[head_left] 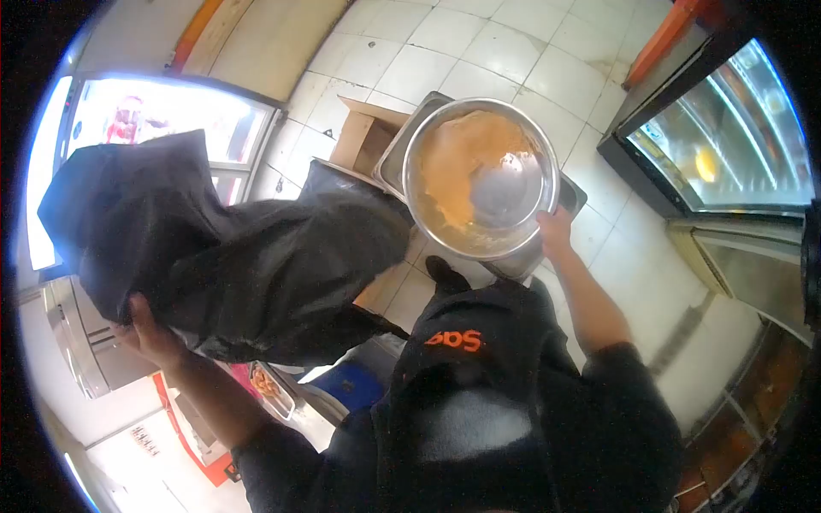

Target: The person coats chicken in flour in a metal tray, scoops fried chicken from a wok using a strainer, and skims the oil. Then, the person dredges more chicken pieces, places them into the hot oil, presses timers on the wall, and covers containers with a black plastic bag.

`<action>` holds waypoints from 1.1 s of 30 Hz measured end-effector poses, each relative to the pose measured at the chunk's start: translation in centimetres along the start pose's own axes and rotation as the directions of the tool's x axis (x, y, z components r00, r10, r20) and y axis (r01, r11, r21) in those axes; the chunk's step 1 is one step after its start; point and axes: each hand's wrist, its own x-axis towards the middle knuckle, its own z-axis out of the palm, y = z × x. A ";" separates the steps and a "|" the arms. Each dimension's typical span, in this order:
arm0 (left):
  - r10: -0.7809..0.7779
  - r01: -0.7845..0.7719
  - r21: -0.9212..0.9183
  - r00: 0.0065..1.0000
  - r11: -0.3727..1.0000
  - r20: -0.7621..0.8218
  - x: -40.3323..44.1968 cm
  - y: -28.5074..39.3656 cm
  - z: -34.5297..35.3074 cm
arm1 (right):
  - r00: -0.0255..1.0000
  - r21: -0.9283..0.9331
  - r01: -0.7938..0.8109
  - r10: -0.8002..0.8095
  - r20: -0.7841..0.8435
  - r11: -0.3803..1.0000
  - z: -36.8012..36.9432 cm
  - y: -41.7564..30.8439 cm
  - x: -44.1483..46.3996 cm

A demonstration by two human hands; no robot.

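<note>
My right hand (556, 232) grips the rim of a round steel bowl (547, 158) at its near right side. An orange-tan layer (466, 162), powder or batter, coats part of the bowl's inside, with bare shiny metal beside it. The bowl is above rectangular metal pans (393, 162). On the left, my left hand (154, 333) is closed on the edge of a large, crumpled black sheet (231, 256); whether it is plastic or cloth is unclear. The sheet spreads out towards the bowl and hides what lies under it. Some of the left fingers are behind it.
A cardboard box (363, 141) stands left of the pans on the tiled floor (479, 60). Lit glass-front fridges stand at left (248, 128) and right (727, 137). A tray of orange-brown food (272, 389) and a blue object (351, 385) are near my left arm.
</note>
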 end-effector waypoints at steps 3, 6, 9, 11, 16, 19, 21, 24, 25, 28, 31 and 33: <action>0.087 -0.082 -0.049 0.992 0.995 0.087 0.7 2.4 3.2 | 0.996 -0.166 0.068 -0.058 0.065 0.984 -0.3 -0.8 -0.2; 0.104 -0.104 -0.027 0.995 0.994 0.008 0.9 1.4 3.3 | 0.921 -0.568 0.203 -0.352 -0.164 0.797 -1.3 -1.4 0.9; 0.158 -0.159 -0.034 0.986 0.987 -0.050 1.0 3.0 4.7 | 0.751 -0.597 0.493 -0.656 -0.076 0.633 -0.8 -6.2 -1.2; 0.108 -0.094 0.088 0.980 0.992 -0.165 1.1 3.8 5.2 | 0.787 -0.481 0.617 -0.474 0.396 0.623 2.1 -8.0 -2.5; 0.148 -0.105 0.154 0.941 0.983 -0.304 5.1 5.8 9.2 | 0.425 0.030 0.736 -0.496 0.757 0.676 15.5 -14.4 -7.7; 0.188 -0.128 0.194 0.924 0.973 -0.333 8.7 8.1 10.5 | 0.282 -0.083 0.689 -0.160 0.946 0.720 18.2 -26.1 -12.3; 0.206 -0.137 0.222 0.924 0.965 -0.322 11.1 9.6 10.9 | 0.298 -0.148 0.739 -0.123 0.947 0.657 18.8 -30.3 -13.8; 0.165 -0.072 0.279 0.930 0.958 -0.329 14.0 10.8 11.0 | 0.202 0.340 0.388 -0.439 0.876 0.857 19.9 -33.8 -12.3; 0.127 -0.018 0.313 0.934 0.950 -0.334 14.9 10.8 11.4 | 0.261 0.476 0.285 -0.545 0.797 0.832 18.8 -35.3 -11.9; -0.055 0.221 0.431 0.930 0.875 -0.364 16.7 8.8 13.3 | 0.323 0.453 0.236 -0.510 0.797 0.859 18.6 -35.0 -9.7; -0.274 0.503 0.496 0.842 0.708 -0.465 16.1 6.2 16.5 | 0.036 0.388 -0.019 -0.388 0.921 0.921 19.4 -29.3 -8.8; -0.390 0.646 0.500 0.756 0.577 -0.526 14.6 4.7 18.2 | 0.045 0.461 -0.175 -0.460 0.887 0.870 17.6 -29.0 -13.5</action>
